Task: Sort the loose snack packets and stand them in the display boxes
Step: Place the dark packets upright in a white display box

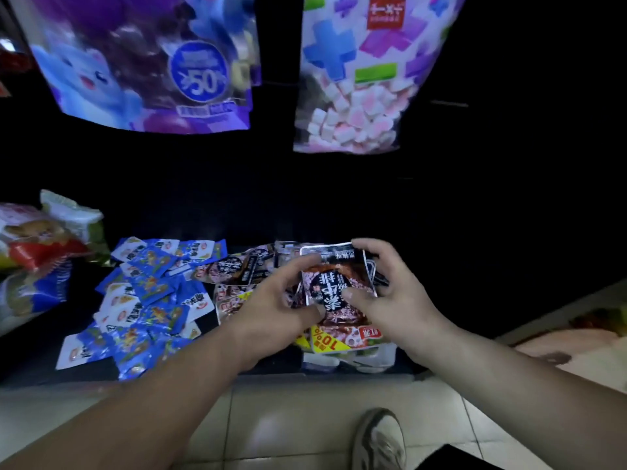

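Looks like a shop, prob. a snack/convenience store. Big retail candy bags (146,62) hang up top, one w/ a ">50%" badge, another (359,76) full of pink-white marshmallow cubes. Dark shelf (237,212) below carries heaps of small blue packets (142,300) & dark packets (234,269) w/ "100%" promo tags. Tiled floor (288,418) underneath.

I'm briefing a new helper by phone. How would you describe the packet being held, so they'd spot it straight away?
Look at the dark shelf under the two large hanging bags, where loose packets lie in two heaps. Over the right heap, the left hand and right hand together grip one silver-edged brown snack packet with black lettering. Unlike its flat neighbours, it is lifted and faces the camera; the left heap is blue.
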Available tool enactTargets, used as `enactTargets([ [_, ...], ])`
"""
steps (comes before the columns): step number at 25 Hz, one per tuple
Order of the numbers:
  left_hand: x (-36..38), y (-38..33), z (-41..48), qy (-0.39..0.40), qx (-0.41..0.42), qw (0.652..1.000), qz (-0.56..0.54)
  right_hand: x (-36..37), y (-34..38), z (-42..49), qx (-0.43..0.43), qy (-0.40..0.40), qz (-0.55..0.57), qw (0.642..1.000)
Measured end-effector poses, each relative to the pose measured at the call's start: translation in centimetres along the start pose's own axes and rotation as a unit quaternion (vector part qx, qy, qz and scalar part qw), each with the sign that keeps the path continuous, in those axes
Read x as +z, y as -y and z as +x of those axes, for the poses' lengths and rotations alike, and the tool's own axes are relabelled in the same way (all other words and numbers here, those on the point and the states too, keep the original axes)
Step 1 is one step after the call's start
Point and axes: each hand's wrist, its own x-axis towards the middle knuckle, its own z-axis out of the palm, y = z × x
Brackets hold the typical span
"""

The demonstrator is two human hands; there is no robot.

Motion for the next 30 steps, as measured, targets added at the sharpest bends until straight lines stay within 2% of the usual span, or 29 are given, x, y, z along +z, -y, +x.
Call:
enactTargets([
  [5,3.6,0.3,2.9,0.029,0.006,1.0,-0.008,-2.8,-2.5,2.1,0.08,-0.006,0.061,0.995],
  [11,8.3,1.0,5.4,0.024,-0.001,1.0,0.01,-2.0,-5.1,3.5,0.063,-0.058,0.05,0.995],
  [16,7.6,1.9,6.6,0.04,0.002,0.999,-0.001,-5.9,-5.7,4.1,0.028,0.007,0.031,0.999],
  [19,7.1,2.1,6.4,0.049,0.006,0.998,0.044,-6.4,-6.3,3.8,0.021,0.025,-0.004,0.999],
  [25,7.3,2.7,7.3,0.067,0.015,0.992,0.102,-6.5,-7.6,4.7,-0.006,-0.007,-0.064,0.998],
  [30,7.2,4.5,9.0,0.086,-0.04,0.988,0.118,-3.6,-10.7,6.5,0.017,-0.064,-0.054,0.996],
])
